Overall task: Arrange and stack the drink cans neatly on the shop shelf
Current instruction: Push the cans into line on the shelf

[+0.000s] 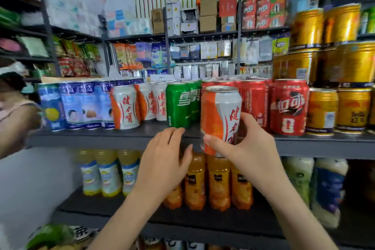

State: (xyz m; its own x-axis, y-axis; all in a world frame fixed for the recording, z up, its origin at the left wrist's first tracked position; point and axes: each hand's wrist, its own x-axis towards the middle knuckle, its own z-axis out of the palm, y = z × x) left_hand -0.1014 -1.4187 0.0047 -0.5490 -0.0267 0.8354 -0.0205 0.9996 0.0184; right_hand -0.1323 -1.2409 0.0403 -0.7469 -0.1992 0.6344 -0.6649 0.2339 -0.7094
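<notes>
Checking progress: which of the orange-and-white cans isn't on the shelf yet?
The orange-and-white can held in the right hand, in front of the red cans. The other orange-and-white cans stand on the shelf, left of the green cans.

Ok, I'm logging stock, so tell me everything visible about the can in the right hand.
The orange and white can looks like metal, with red characters down its white band and a silver rimmed top. It is nearly upright, in front of the shelf edge, between the green cans and red cans. The right hand grips its lower part, thumb in front.
</notes>
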